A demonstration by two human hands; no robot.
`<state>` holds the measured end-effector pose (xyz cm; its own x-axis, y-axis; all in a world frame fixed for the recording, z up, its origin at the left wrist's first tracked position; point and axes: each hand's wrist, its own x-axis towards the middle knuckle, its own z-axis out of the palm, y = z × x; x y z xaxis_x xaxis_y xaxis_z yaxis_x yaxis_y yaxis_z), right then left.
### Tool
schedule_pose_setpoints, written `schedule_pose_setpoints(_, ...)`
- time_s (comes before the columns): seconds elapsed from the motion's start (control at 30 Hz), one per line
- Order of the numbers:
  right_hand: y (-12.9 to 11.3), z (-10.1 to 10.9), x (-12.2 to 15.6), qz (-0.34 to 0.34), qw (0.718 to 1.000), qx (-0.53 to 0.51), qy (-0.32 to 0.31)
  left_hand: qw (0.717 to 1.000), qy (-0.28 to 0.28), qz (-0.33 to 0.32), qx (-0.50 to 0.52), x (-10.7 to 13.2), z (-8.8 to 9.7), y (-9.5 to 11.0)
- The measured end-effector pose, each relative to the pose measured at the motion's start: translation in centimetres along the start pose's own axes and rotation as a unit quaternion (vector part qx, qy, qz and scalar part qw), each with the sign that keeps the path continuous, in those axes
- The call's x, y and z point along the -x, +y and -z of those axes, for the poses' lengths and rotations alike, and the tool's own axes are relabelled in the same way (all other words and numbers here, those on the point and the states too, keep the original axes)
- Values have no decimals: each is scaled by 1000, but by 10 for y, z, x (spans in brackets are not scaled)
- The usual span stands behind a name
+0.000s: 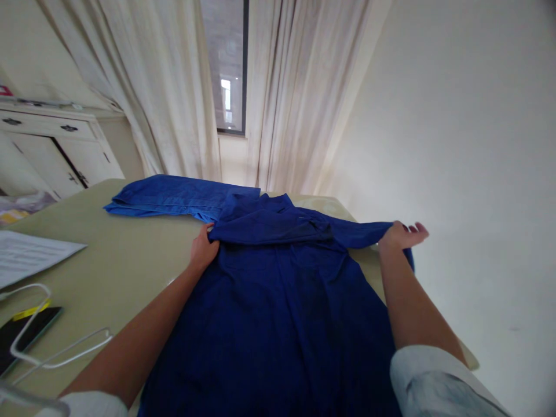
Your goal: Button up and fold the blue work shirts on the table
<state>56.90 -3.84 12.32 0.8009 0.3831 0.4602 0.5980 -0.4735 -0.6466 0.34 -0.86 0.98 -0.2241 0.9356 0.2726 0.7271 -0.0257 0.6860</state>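
A dark blue long-sleeved work jacket (278,324) is spread over the table, its collar toward the far end. My left hand (205,249) is closed on the jacket's left edge, at a fold lying across the chest. Past the table's right edge, my right hand (400,235) holds the outstretched right sleeve (362,233), its fingertips extended and its thumb hidden. The sleeve's end hangs behind my right wrist. Behind the jacket, to the left, lies a folded brighter blue piece of clothing (182,194); where it meets the jacket is partly covered.
The pale green table (130,249) runs up to curtains (174,87) and a white wall (469,145) at right. Printed paper (35,255), a dark phone-like device (30,336) and a white cable (65,364) lie at left. A white cabinet (69,145) stands behind.
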Motion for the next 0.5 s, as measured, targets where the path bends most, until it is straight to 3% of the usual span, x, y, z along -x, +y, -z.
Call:
schedule_pose_setpoints(0.07,-39,-14,27,110,990,-80,35,1000,1,-4,1,0,0,0)
schedule_pose_setpoints(0.1,-57,-21,48,199,972,-122,14,1000,2,-4,2,0,0,0)
schedule_pose_setpoints(0.13,-72,-28,72,298,942,-149,-48,1000,3,-6,3,1,0,0)
schedule_pose_setpoints(0.17,-84,-34,98,392,896,-165,-127,1000,6,-7,5,1,0,0)
schedule_pose_setpoints(0.23,-96,-43,148,539,773,-165,-291,1000,10,-14,12,1,-1,-1)
schedule_pose_setpoints(0.3,-93,-48,184,592,705,-145,-363,999,8,-33,26,2,-2,-2)
schedule_pose_setpoints(0.33,-89,-50,194,601,690,-129,-382,999,4,-43,32,1,-3,-3)
schedule_pose_setpoints(0.4,-79,-51,202,600,688,-101,-396,997,-3,-61,42,0,-5,-5)
schedule_pose_setpoints(0.5,-73,-51,193,564,734,-91,-367,995,-10,-80,50,-1,-9,-8)
